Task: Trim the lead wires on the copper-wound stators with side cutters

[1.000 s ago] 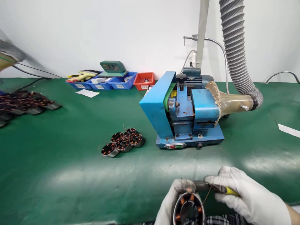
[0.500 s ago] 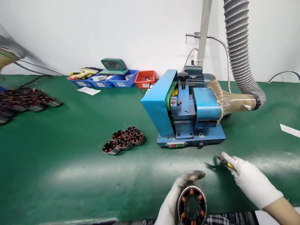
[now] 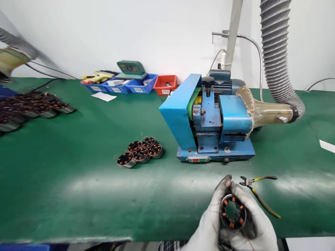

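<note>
Holding one stator [image 3: 232, 225]: two hands [image 3: 209, 218] [image 3: 259, 218]

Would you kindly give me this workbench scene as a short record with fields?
Left hand: gloved, holding a wound stator
Right hand: gloved, holding the same stator from its other side
Diagonal cutters: lying on the green table, handles spread, right of the stator
Stator group: five, left of the blue machine
Hose: gray, corrugated, right of the machine
Back of table: blue bins, red bin, digital clock
</note>
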Available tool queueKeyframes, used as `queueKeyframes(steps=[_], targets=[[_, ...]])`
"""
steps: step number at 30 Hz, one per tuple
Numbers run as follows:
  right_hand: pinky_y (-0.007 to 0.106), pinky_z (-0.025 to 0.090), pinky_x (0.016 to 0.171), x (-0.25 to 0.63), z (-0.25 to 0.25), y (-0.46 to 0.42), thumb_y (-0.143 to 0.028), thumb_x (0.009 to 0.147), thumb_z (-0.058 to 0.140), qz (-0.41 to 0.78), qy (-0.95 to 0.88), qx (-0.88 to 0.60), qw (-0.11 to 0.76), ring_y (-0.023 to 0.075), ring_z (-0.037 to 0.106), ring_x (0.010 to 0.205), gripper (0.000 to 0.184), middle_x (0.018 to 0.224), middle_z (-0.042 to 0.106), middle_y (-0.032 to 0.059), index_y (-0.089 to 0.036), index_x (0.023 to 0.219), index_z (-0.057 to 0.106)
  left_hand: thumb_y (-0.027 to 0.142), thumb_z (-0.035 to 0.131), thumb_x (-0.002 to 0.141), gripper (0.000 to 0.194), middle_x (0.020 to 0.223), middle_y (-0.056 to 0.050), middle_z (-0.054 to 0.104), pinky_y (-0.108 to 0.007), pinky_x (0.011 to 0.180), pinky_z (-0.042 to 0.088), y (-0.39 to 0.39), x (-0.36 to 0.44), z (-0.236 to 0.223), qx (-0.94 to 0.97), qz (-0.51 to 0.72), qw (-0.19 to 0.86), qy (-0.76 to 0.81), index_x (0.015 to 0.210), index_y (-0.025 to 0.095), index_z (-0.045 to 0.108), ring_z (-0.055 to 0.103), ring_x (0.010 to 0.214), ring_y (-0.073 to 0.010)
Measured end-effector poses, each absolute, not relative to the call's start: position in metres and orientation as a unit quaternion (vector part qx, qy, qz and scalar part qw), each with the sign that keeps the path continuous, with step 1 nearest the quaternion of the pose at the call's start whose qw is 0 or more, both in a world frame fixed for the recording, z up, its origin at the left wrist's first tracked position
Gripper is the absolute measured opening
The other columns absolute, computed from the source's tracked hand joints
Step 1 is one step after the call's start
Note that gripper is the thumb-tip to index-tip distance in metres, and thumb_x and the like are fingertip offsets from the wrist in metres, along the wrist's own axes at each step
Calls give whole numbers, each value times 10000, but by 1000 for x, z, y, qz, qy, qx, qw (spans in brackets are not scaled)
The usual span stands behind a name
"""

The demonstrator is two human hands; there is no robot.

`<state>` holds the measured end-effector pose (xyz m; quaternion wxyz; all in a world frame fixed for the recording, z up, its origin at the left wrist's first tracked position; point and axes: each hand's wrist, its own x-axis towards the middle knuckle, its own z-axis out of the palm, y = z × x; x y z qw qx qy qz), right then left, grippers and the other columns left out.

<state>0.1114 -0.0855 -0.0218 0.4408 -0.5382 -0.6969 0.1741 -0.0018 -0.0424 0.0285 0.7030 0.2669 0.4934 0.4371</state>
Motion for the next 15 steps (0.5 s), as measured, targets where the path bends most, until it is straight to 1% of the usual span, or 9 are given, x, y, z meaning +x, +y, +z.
queueKeyframes(steps=[1,2,4,5,8,9,11,13,15], targets=[[361,562,853,110,-22,-84,-313,823,575,167,-703,-531,442,279,591,1110,520,1237,608,99,-208,1320,466,487,600,776,383,955,-85,727,-411,905,496,-41,-1,31,265,434,710,488,1030,211,679,651,1009,-282],[367,560,852,111,-22,-82,-305,834,561,157,-712,-520,444,282,593,1108,499,1236,608,105,-206,1315,468,497,609,769,390,1016,-83,718,-397,931,480,-40,-2,33,266,434,713,482,1026,213,686,629,1055,-277],[358,561,840,113,-21,-78,-258,860,517,126,-731,-502,445,269,604,1094,449,1217,620,96,-232,1306,469,457,689,714,354,1100,-71,697,-347,957,458,-39,-5,40,281,433,717,469,967,212,713,597,1100,-266],[355,560,836,114,-19,-77,-237,865,503,109,-738,-496,445,262,607,1091,440,1207,625,89,-247,1303,465,430,715,695,311,1089,-64,702,-323,947,460,-39,-7,44,290,432,719,460,913,208,727,606,1073,-257],[360,562,826,118,-14,-74,-219,842,527,83,-757,-475,441,261,615,1075,467,1171,637,90,-250,1301,449,414,679,740,233,862,-55,739,-303,836,503,-39,-10,47,296,451,724,431,738,185,724,660,859,-227],[358,566,813,118,-12,-73,-224,828,553,76,-755,-479,442,263,626,1053,485,1158,640,97,-241,1301,446,418,670,749,247,802,-50,733,-298,812,508,-39,-11,46,284,479,715,423,684,182,707,661,833,-223],[354,575,776,119,-8,-72,-237,793,623,51,-728,-515,450,267,653,987,525,1125,646,116,-222,1290,453,436,690,728,273,775,-44,726,-287,825,506,-38,-13,43,233,567,664,428,622,186,677,657,885,-227],[358,577,747,119,-5,-72,-254,764,675,27,-681,-567,463,268,666,931,533,1095,646,130,-208,1257,477,446,712,704,260,829,-42,737,-273,871,491,-37,-18,41,195,619,610,455,648,193,686,649,949,-220],[388,569,762,117,-4,-72,-280,773,673,35,-652,-590,475,277,656,938,490,1091,638,140,-209,1223,492,383,773,646,222,906,-44,744,-262,850,503,-35,-20,42,223,577,619,484,760,200,719,661,912,-208]])
